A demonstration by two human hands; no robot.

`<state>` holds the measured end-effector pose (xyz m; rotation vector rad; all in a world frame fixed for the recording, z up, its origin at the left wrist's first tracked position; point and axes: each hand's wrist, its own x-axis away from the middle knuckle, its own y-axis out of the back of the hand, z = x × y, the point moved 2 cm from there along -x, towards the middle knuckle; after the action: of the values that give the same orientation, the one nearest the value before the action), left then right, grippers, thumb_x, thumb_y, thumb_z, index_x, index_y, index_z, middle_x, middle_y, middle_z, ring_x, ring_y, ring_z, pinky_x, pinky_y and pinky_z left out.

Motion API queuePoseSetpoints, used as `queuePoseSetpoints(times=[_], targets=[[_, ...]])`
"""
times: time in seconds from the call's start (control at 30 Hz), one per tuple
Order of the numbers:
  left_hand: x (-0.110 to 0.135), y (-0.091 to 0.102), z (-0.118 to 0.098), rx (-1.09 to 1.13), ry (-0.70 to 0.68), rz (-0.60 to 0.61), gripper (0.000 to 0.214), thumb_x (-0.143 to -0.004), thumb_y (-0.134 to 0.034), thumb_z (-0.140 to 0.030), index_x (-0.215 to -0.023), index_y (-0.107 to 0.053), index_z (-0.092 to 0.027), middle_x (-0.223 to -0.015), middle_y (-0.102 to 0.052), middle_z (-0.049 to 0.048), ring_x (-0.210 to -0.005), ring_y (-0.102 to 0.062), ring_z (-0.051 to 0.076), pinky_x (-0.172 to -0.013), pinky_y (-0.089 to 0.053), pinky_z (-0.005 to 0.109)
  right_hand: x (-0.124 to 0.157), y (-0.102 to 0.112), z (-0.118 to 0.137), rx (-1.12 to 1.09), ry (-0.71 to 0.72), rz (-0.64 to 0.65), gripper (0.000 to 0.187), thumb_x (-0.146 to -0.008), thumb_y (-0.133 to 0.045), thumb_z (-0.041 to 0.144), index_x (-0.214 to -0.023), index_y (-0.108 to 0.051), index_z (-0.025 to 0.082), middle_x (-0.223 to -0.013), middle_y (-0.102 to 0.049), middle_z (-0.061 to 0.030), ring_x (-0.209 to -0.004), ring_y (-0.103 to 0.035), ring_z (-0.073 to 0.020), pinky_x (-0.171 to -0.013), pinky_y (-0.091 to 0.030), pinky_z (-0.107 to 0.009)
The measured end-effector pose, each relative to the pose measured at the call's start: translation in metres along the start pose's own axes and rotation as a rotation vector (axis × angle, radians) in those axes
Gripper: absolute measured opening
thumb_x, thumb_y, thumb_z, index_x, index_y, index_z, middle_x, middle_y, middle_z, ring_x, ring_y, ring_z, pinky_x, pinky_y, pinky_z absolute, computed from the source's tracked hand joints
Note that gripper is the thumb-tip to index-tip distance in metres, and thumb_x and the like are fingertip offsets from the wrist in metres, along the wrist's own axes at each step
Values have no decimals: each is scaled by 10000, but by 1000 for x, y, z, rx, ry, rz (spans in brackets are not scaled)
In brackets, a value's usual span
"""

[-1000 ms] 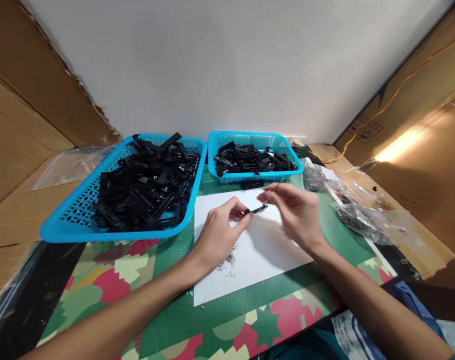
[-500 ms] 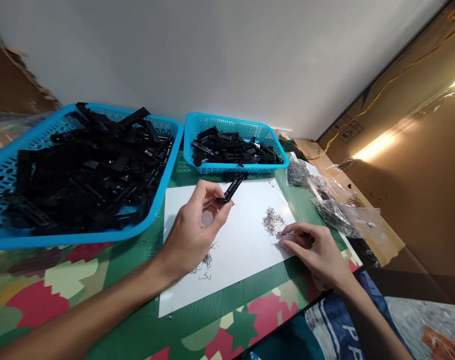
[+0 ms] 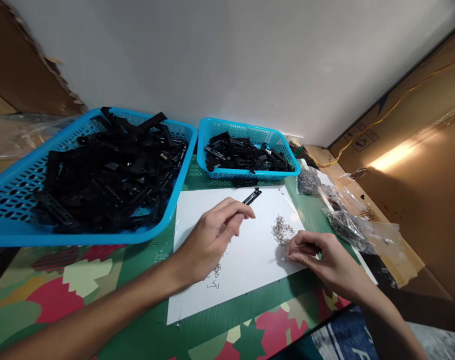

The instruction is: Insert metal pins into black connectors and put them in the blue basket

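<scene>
My left hand [image 3: 212,237] is closed over the white board [image 3: 197,305], gripping a slim black plastic part [image 3: 253,195] whose slotted far end sticks out beyond the fingers. Beneath this hand lies a small group of bent wire pieces [image 3: 213,285], partly covered by it. To the right, my right hand [image 3: 321,255] is pinched at the near edge of a pile of tiny bent wire pieces [image 3: 282,229]. A thin metal piece [image 3: 299,245] shows between its fingers; its exact shape is too small to tell.
A large blue basket [image 3: 137,236] heaped with black parts stands at left, a smaller one [image 3: 250,175] at the back. Another black part [image 3: 246,184] lies before it. Clear bags of small parts [image 3: 308,181] lie right, beside cardboard [image 3: 418,200].
My left hand has turned palm-down and the black part is now lower and more covered by its fingers. My right hand has drawn slightly back from the pile. The view has shifted a little.
</scene>
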<state>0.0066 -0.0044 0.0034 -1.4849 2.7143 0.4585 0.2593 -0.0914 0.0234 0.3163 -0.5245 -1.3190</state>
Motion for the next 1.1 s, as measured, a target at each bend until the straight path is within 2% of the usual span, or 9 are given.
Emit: queuePoseSetpoints(times=[0.07,0.17,0.23,0.4,0.6,0.7,0.83,0.97,1.1], targets=[[1,1,-1,10,16,44,280,-1116,-441,-341,-1093,-703,-246,-1021,-629,17,-784,-541,147,-724,-437,292,-12,-1,18,9,81,23,169,-1006,-688,311,-881,-694,198,-859,-729,-36,-805,-687,-162,-719,-545,-243],[1,4,-5,38,27,117,302,-1117,-446,-381,-1057,-695,-222,-1004,-608,21,-819,-521,161,-741,-413,294,-38,-11,46,61,316,12,151,-1004,-711,309,-892,-714,207,-786,-696,-4,-673,-581,-123,-610,-466,-219],[1,5,-6,89,26,152,347,-1121,-429,-409,-977,-660,-194,-966,-577,21,-836,-506,167,-749,-399,295,-56,-20,59,54,472,14,143,-1010,-705,284,-890,-716,207,-797,-708,-6,-673,-580,-119,-603,-455,-216],[5,6,-2,207,46,130,414,-1129,-401,-460,-841,-521,-187,-857,-474,-8,-802,-450,160,-740,-371,301,-83,-32,66,67,619,40,109,-1007,-681,157,-919,-699,218,-841,-724,1,-750,-642,-122,-675,-483,-212],[6,7,1,224,89,104,424,-1133,-388,-494,-844,-486,-199,-865,-467,-15,-817,-448,159,-757,-369,301,-90,-26,61,156,639,39,134,-988,-693,113,-933,-710,234,-814,-709,22,-688,-567,-114,-624,-424,-219],[6,8,1,162,100,39,412,-1130,-398,-493,-849,-479,-203,-880,-462,-18,-828,-451,157,-760,-369,295,-92,-27,59,148,629,-29,71,-986,-711,169,-964,-707,236,-817,-679,22,-672,-522,-116,-605,-393,-236],[6,9,2,17,113,-49,399,-1131,-384,-475,-874,-523,-203,-909,-488,-11,-845,-481,163,-758,-367,297,-94,-31,50,155,521,-91,50,-1001,-701,271,-1011,-734,235,-807,-611,15,-680,-461,-130,-603,-349,-263],[7,7,4,-76,138,-57,413,-1134,-351,-469,-875,-537,-206,-924,-510,-3,-856,-521,170,-751,-386,297,-98,-37,43,79,360,-69,185,-1028,-648,329,-940,-768,219,-722,-496,24,-657,-401,-134,-579,-298,-277],[6,4,8,-125,134,-73,413,-1139,-327,-453,-869,-528,-214,-929,-524,-2,-852,-544,166,-746,-409,288,-99,-46,39,-79,287,-39,210,-988,-691,348,-862,-757,194,-714,-496,26,-638,-363,-121,-567,-276,-276]])
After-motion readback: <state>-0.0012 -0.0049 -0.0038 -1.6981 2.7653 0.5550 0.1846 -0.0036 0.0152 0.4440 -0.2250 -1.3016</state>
